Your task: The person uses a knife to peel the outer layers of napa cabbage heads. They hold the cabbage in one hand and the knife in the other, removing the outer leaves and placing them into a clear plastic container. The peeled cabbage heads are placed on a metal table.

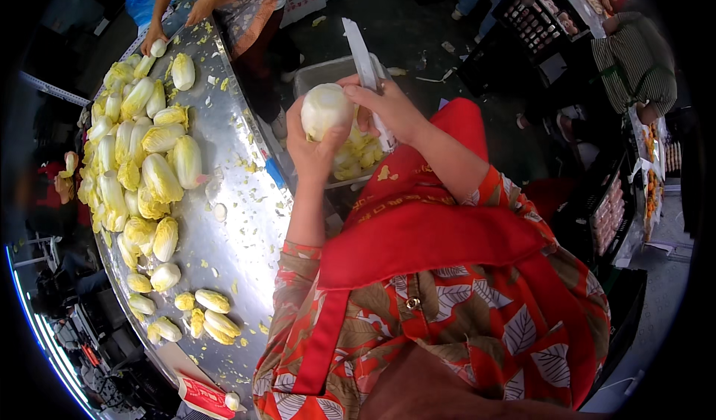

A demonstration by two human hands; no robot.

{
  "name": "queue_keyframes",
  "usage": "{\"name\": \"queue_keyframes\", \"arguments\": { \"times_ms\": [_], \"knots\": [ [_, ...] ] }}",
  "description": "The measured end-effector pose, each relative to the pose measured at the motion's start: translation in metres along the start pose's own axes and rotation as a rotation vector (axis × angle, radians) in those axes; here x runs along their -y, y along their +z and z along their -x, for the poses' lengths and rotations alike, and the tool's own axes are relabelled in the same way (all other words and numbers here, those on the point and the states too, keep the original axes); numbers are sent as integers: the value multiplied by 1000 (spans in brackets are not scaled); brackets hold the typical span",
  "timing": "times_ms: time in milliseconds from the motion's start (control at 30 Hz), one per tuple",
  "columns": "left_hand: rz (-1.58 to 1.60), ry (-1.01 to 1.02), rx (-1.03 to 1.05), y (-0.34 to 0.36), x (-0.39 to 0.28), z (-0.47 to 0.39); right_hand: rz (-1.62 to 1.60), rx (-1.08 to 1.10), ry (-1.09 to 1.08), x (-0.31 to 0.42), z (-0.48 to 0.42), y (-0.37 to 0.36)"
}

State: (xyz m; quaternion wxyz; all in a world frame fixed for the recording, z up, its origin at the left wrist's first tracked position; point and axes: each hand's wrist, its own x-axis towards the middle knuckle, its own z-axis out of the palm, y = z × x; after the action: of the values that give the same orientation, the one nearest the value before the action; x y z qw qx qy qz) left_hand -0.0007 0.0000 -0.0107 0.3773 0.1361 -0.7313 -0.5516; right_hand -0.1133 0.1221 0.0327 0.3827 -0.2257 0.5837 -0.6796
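Note:
My left hand (pixel 311 154) cups a trimmed head of napa cabbage (pixel 324 109), its pale cut base turned up toward me. My right hand (pixel 398 109) grips a long, flat, whitish knife-like tool (pixel 358 42). The tool's far end points away from me, and its near end emerges below the palm. Right-hand fingertips touch or nearly touch the cabbage's right side; exact contact is unclear. Beneath both hands stands a grey plastic bin (pixel 319 73) holding yellow-green cabbage leaves (pixel 358 154).
On my left, a metal table (pixel 246 241) bears a large pile of napa cabbages (pixel 131 146) and leaf scraps. Another person's hands (pixel 154 37) work at its far end. Black crates (pixel 526 23) stand to the right, near another person in a striped top (pixel 635 62).

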Motion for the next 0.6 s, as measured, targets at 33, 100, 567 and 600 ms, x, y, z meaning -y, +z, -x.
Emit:
{"name": "queue_keyframes", "arguments": {
  "times_ms": [33, 100, 567, 600],
  "knots": [
    [3, 30, -15, 1, 0, 0, -22, -34, 10, 2, 1, 3],
    [6, 85, -45, 4, 2, 1, -114, -28, 50, 3, 3, 4],
    [61, -150, -144, 46, 10, -12, -5, -131, -72, -12, 6, -17],
    [100, -187, -150, 49, 7, -16, 82, -195, -216, -16, 0, -15]
  ]
}}
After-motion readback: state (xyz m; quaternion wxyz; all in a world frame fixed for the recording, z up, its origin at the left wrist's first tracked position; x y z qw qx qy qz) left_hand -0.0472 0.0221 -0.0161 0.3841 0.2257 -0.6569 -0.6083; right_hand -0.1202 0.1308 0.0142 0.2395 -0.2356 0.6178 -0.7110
